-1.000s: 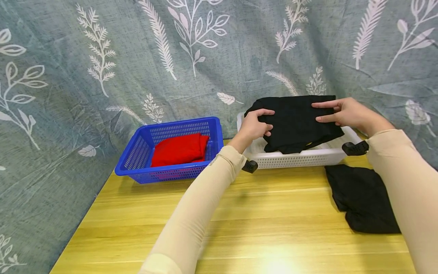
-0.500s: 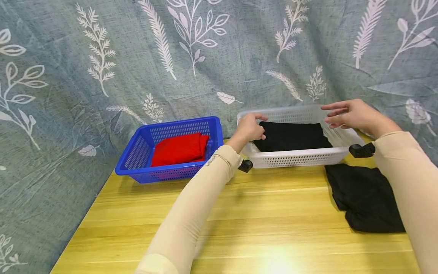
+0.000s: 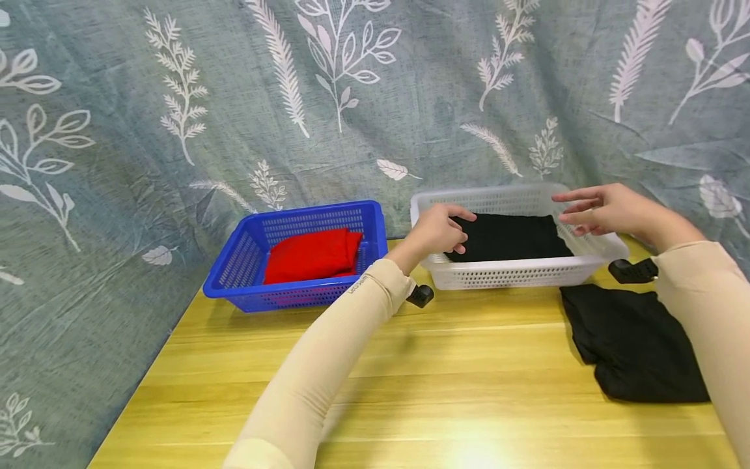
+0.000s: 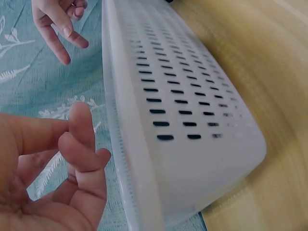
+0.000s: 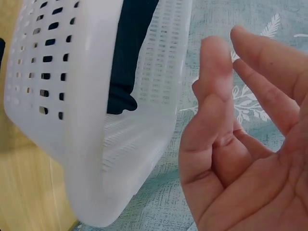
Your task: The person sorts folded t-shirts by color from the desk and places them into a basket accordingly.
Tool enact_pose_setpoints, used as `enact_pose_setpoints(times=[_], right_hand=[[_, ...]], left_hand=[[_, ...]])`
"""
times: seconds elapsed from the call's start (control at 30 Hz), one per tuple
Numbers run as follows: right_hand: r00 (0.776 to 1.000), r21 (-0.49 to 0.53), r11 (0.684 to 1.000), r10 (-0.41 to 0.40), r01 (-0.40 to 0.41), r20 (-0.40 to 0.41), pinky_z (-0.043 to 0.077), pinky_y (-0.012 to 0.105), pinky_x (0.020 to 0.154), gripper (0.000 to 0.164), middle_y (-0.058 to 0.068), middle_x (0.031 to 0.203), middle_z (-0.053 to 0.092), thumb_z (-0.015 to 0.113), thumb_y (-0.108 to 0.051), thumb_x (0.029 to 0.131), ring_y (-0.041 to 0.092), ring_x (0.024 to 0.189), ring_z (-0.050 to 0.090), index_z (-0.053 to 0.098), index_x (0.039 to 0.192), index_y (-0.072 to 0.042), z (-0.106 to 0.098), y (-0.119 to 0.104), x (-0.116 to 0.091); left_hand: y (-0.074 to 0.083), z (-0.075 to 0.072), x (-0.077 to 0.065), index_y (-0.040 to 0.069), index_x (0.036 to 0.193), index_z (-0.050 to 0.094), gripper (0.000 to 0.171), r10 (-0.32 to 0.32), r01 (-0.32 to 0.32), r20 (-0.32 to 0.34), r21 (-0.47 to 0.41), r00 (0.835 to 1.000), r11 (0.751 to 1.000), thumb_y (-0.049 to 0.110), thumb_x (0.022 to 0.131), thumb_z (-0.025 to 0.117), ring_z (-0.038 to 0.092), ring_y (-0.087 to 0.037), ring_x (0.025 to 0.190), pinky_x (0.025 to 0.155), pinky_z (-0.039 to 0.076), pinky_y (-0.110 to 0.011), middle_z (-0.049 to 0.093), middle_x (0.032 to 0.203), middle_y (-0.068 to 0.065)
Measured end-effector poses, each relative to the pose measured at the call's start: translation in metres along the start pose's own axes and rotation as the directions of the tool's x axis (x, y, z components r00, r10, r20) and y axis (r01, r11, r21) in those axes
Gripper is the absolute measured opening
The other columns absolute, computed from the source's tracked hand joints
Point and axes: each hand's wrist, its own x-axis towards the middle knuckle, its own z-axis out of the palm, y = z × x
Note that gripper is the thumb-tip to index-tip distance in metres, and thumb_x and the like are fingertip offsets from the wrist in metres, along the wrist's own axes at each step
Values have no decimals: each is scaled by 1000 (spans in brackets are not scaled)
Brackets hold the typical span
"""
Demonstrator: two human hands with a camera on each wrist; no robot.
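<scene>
A folded black cloth (image 3: pixel 512 238) lies flat inside the white perforated basket (image 3: pixel 515 272). My left hand (image 3: pixel 438 229) hovers over the basket's left end, fingers loosely bent and holding nothing. Over the right end is my right hand (image 3: pixel 612 212), its fingers relaxed and nothing between them. In the left wrist view, the left hand (image 4: pixel 62 168) is beside the basket's rim. The right wrist view shows the right hand (image 5: pixel 245 139) apart from the rim, with a corner of the black cloth (image 5: pixel 127 57) visible inside.
A blue basket (image 3: pixel 234 286) holding folded red cloth (image 3: pixel 310 255) stands on the left of the wooden table (image 3: pixel 457 391). Another black folded cloth (image 3: pixel 641 345) lies on the table at right, partly behind the right sleeve. A patterned fabric backdrop (image 3: pixel 433 85) hangs behind.
The black cloth, earlier raised between both hands above the white basket, has been let go and now lies inside it. The right hand has moved slightly right. The head view has shifted a little.
</scene>
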Motion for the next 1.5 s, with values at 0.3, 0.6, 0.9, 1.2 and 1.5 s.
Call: enact_pose_setpoints(times=[0.3, 0.6, 0.9, 1.2, 1.5], right_hand=[[1000, -4, 1000, -18, 18, 22, 61, 30, 77, 72, 38, 159, 46, 68, -42, 107, 9, 90, 75, 40, 167, -11, 2, 8, -17], [1000, -64, 997, -30, 31, 8, 60, 31, 73, 75, 40, 155, 48, 66, -40, 108, 18, 89, 76, 36, 167, -6, 0, 11, -37], [1000, -113, 994, 6, -7, -12, 59, 31, 72, 84, 41, 153, 47, 63, -50, 107, 24, 92, 77, 30, 170, -6, 2, 26, -61], [1000, -142, 989, 31, -31, -6, 58, 32, 67, 85, 46, 150, 45, 64, -46, 108, 22, 83, 74, 27, 168, 1, 9, 41, -89], [998, -248, 968, 41, -49, -38, 56, 33, 61, 87, 49, 148, 45, 68, -45, 106, 24, 77, 74, 28, 167, 1, 16, 66, -110]], left_hand=[[0, 11, -11, 17, 139, 71, 38, 57, -57, 67, -14, 996, 998, 2, 104, 68, 77, -24, 79, 74, 62, -37, 78, 108, -11], [10, 23, -23, 21, 143, 68, 41, 78, -77, 151, -18, 985, 997, 6, 105, 68, 79, -33, 94, 83, 62, -34, 78, 111, -7], [19, 44, -35, 28, 143, 68, 43, 107, -113, 161, 29, 981, 993, 11, 104, 70, 79, -16, 75, 77, 57, -24, 79, 111, 1], [25, 60, -45, 29, 144, 67, 47, 148, -149, 223, -13, 963, 989, 8, 103, 70, 76, -12, 69, 72, 56, -20, 80, 111, 0], [25, 87, -54, 30, 147, 65, 49, 138, -157, 322, 35, 937, 987, 10, 102, 72, 77, -11, 70, 68, 54, -18, 80, 112, 4]])
